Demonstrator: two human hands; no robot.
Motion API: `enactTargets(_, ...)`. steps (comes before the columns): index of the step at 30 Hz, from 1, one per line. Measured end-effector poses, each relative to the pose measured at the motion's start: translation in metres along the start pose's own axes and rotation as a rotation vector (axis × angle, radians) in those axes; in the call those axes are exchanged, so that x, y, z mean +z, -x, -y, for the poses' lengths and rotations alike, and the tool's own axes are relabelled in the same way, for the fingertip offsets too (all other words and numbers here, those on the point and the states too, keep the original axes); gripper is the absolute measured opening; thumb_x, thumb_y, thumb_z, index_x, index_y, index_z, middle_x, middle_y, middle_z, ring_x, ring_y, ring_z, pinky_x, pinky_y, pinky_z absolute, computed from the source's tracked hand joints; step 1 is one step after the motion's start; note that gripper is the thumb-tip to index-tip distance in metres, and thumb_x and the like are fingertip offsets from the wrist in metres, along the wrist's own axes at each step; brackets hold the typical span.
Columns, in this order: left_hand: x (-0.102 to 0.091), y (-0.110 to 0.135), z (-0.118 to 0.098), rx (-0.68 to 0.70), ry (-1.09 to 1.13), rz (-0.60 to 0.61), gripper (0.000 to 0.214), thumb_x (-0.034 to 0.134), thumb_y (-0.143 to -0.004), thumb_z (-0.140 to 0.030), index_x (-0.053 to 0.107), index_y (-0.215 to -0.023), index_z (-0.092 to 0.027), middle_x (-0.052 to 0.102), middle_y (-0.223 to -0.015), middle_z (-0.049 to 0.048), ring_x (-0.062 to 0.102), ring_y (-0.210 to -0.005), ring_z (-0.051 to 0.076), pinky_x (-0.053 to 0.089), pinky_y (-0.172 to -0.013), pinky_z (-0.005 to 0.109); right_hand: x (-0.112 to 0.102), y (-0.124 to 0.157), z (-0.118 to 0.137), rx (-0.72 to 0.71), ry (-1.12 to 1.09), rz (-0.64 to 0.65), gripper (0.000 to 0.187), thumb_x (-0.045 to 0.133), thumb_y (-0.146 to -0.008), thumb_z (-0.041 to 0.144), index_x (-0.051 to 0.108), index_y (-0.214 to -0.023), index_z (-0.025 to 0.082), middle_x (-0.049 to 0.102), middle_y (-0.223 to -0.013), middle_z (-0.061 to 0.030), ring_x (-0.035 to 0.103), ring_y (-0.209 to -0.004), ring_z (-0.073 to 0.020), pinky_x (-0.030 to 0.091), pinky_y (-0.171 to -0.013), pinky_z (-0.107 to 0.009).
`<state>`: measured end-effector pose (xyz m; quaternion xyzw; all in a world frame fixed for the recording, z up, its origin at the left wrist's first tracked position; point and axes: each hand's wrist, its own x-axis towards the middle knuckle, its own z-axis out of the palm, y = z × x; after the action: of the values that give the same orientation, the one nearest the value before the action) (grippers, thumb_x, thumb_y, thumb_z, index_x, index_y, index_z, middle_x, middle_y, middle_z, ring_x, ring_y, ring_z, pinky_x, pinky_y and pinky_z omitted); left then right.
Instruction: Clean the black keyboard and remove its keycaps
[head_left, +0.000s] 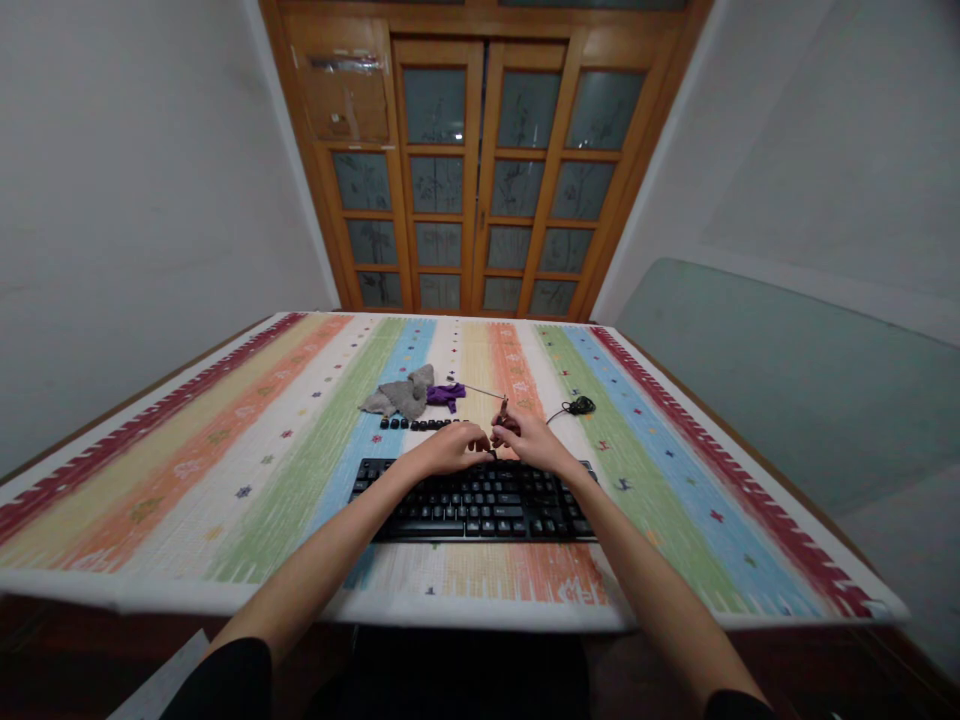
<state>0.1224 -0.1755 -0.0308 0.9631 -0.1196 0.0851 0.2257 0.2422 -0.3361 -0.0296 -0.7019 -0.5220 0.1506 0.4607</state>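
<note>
Black sleeves (225,685) end at the elbows, and two bare forearms reach over the near edge of a striped tablecloth (255,480). A black computer keyboard (465,526) lies lengthwise on it, in front of the person, with the forearms crossing above its two ends. At its far edge the left hand (459,447) bends its fingers down; whether they pinch anything, I cannot tell. Just beside it, the right hand (526,438) has thumb and fingers together on the near end of a thin rod (480,389), which slants away to the left. Beyond the keyboard stands a row of loose black keycaps (418,425); behind them, a crumpled grey cloth (405,396) touches a purple cloth (448,396). A coiled black cable (580,405) rests to the right. Past the table rise wooden doors (476,180) with glass panes
</note>
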Motion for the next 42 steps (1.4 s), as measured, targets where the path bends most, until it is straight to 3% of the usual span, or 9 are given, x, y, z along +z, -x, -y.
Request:
enactTargets(7,-0.006,-0.003,0.002,-0.014,-0.005,0.019,0.015,0.061,-0.084,-0.027,0.069,-0.087,-0.015,0.068,-0.080,0.0039,0.061,-0.073,0.015,0.044,-0.067,0.024,-0.002,0.005,0.003,-0.012,0.055,-0.031,0.002,0.053,-0.086,0.017,0.054,-0.086,0.018,0.069,-0.072,-0.0033,0.068,-0.069,-0.0176,0.052,-0.067,-0.029)
enactTargets(15,-0.013,-0.011,0.019,0.000,-0.221,-0.115,0.010,0.060,-0.084,-0.026,0.065,-0.086,-0.017,0.062,-0.089,0.0052,0.056,-0.088,0.018,0.044,-0.079,0.029,-0.010,0.018,-0.003,-0.025,0.098,-0.093,0.005,0.055,-0.088,0.023,0.057,-0.088,0.018,0.070,-0.078,-0.0050,0.068,-0.072,-0.0193,0.052,-0.069,-0.031)
enactTargets(22,-0.011,-0.024,0.032,-0.013,-0.410,-0.056,0.010,0.063,-0.082,-0.025,0.066,-0.087,-0.017,0.060,-0.095,0.0075,0.054,-0.091,0.021,0.043,-0.080,0.032,-0.014,0.035,-0.002,0.022,0.089,-0.086,0.016,0.059,-0.086,0.031,0.060,-0.094,0.017,0.071,-0.079,-0.0055,0.068,-0.073,-0.0199,0.053,-0.069,-0.031)
enactTargets(31,-0.003,-0.034,0.040,-0.050,-0.550,0.015,0.014,0.061,-0.083,-0.028,0.066,-0.085,-0.015,0.060,-0.098,0.0098,0.053,-0.091,0.023,0.042,-0.075,0.033,-0.011,0.046,-0.001,0.042,-0.024,-0.082,0.017,0.060,-0.083,0.031,0.058,-0.093,0.018,0.071,-0.083,-0.0064,0.069,-0.079,-0.0204,0.054,-0.072,-0.032)
enactTargets(42,-0.001,-0.036,0.041,-0.092,-0.573,0.054,0.015,0.057,-0.085,-0.026,0.066,-0.088,-0.015,0.061,-0.099,0.0112,0.054,-0.093,0.024,0.042,-0.074,0.034,-0.001,0.044,-0.005,0.040,-0.001,-0.119,0.011,0.061,-0.081,0.024,0.058,-0.090,0.019,0.072,-0.086,-0.0052,0.068,-0.078,-0.0189,0.053,-0.071,-0.031)
